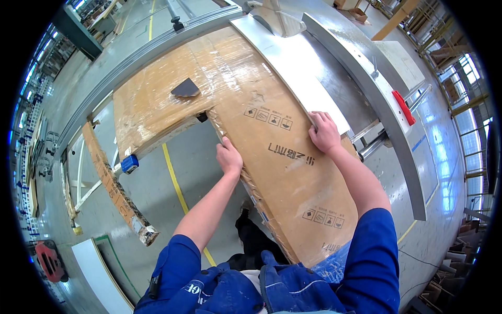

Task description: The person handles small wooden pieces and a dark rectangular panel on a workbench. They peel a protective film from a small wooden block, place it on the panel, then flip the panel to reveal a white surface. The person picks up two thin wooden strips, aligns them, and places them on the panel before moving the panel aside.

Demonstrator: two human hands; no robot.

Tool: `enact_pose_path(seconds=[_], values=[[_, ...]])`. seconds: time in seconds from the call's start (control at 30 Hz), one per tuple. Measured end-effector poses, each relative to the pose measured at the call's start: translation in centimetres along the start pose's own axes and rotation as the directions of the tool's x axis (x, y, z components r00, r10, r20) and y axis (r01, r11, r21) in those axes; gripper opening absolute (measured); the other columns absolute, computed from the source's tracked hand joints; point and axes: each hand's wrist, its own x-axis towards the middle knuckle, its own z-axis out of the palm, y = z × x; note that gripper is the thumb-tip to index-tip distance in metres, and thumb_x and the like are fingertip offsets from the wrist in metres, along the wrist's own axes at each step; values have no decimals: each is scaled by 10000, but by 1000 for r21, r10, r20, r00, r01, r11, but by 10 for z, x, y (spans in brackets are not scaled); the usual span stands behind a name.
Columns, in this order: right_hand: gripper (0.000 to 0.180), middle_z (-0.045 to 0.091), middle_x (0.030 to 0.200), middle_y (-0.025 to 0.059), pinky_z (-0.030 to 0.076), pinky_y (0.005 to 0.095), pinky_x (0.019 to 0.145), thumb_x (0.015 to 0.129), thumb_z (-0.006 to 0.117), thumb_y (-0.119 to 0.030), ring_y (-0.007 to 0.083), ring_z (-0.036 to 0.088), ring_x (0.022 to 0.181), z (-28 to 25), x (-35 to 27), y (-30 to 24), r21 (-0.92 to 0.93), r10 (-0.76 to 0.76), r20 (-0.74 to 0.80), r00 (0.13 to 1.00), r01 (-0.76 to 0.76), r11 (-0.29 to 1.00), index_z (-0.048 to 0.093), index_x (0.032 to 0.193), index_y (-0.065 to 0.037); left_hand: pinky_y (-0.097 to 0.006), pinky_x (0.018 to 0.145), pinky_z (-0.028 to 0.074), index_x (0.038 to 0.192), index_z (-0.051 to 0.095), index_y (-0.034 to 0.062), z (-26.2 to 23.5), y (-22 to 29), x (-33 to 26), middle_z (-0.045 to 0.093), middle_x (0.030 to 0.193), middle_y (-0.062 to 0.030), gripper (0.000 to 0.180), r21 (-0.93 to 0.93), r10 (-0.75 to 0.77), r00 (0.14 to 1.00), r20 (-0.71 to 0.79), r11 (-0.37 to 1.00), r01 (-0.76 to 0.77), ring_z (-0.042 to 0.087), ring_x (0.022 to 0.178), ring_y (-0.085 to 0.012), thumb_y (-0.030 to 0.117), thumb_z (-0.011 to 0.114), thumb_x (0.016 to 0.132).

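Note:
A long flat package [293, 172] wrapped in brown cardboard and clear film lies on a metal machine table [340, 89], its near end reaching my body. My left hand [229, 157] grips the package's left edge. My right hand [324, 132] rests on its right edge, fingers curled over where the cardboard meets a white panel [293, 68]. A second cardboard-wrapped piece [157, 99] lies across the far end, with a small dark triangular scrap [185, 89] on it.
A long aluminium fence [387, 110] with a red handle [403, 107] runs along the right. A grey rail [136, 63] crosses the far left. A cardboard-wrapped strip [115, 188] leans over the floor, which bears a yellow line [178, 188]. White board [99, 272] at lower left.

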Motion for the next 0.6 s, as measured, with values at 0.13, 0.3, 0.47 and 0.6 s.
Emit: enact_pose_path(seconds=[0.13,0.3,0.47,0.6], values=[[393,677,1197,109,522,421,1001,813,602,-49,316,612,1149,-1,0,-1,-10,4,-3,1000,-4,1000,641,1203,-45,-570,861,486,970,579,-65,-1,1,0,684,953,-325,591,5,11,1000,-2,1000,-11,650,959,-518,482,395,1099],[399,678,1205,109,521,418,1010,814,601,-50,314,613,1152,-1,-1,1,-18,10,8,1000,-9,1000,644,1210,-43,-569,862,486,977,583,-70,-3,4,-3,686,961,-325,594,13,12,1000,7,1000,-12,650,965,-516,479,392,1099],[398,678,1211,108,520,413,1015,814,603,-52,308,614,1158,-1,1,0,-12,2,-2,1000,-2,1000,650,1209,-41,-572,866,483,982,586,-74,-4,5,-2,685,965,-330,598,17,13,1000,3,1000,-13,647,969,-521,477,388,1100],[400,681,1208,101,521,407,1014,817,606,-59,300,616,1158,-2,-1,1,-11,6,2,1000,-6,1000,653,1214,-43,-573,866,480,977,586,-76,-2,3,-2,683,968,-335,599,17,15,1000,6,1000,-15,643,973,-526,474,384,1102]])
